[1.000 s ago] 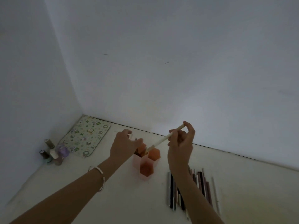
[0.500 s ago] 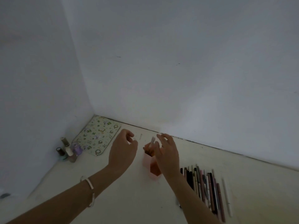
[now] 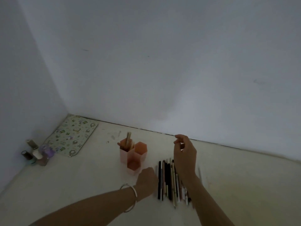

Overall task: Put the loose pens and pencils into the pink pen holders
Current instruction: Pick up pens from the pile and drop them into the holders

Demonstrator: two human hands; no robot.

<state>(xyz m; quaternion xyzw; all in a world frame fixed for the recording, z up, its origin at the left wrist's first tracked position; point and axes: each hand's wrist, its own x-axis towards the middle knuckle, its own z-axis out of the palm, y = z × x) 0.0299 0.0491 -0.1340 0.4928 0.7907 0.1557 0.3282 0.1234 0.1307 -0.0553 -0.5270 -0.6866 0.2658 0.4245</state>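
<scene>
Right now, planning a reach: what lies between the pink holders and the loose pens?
The left hand, beside the pens and near the holders, in the head view.

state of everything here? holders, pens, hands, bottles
pink hexagonal plastic pen holders, upright; back-left one holds a few pens, the other two look empty
loose pens and pencils, lying flat in a row
left hand, down at the row's left edge, fingers hidden
right hand, raised over the row, loosely curled, holding nothing
small bottles, upright, caps on
green patterned mat, lying flat
</scene>
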